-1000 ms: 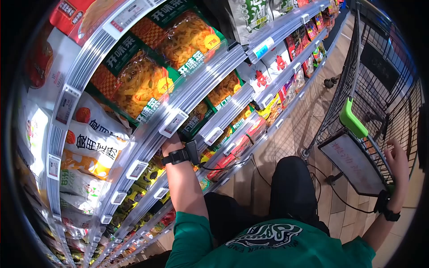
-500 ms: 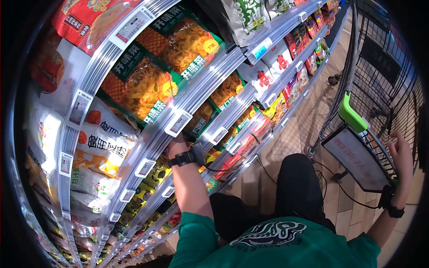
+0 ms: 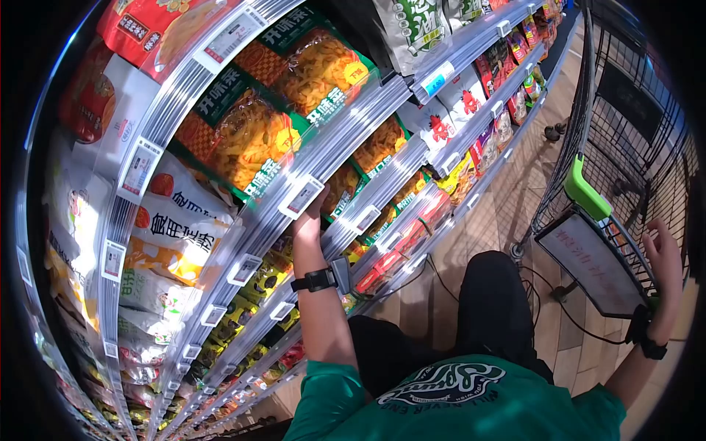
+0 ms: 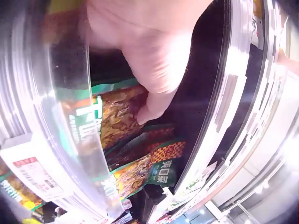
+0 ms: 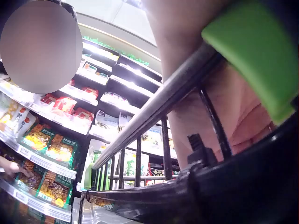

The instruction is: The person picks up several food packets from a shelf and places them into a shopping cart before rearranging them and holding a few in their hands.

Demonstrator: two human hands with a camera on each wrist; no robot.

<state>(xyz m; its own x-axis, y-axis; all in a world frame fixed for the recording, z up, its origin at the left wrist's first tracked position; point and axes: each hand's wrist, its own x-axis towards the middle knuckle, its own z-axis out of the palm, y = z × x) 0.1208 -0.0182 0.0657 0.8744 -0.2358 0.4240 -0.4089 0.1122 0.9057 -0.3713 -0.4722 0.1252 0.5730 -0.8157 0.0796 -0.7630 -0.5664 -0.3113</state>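
Note:
My left hand (image 3: 307,224) reaches in at a lower shelf, below a row of green pickled-vegetable packets (image 3: 254,147). In the left wrist view its thumb tip meets the upper edge of a green packet of shredded pickled vegetables (image 4: 119,114); the other fingers are mostly out of sight. A second packet (image 4: 161,170), with a checked orange patch, lies close by. At the right, my right hand (image 3: 664,253) lies by the rim of a shopping cart (image 3: 640,147), fingers loosely bent and holding nothing. The cart's green handle piece (image 3: 585,191) is beside it.
White starch bags (image 3: 173,235) fill the shelf at left, with red packets (image 3: 162,33) above. Price tags (image 3: 301,197) jut from the shelf edges. A sign board (image 3: 592,261) hangs on the cart. Dark cables (image 3: 562,316) run between knee and cart.
My left hand has drawn partly out from under the shelf edge, so more of it shows. The right hand stays by the cart. The head view has shifted slightly.

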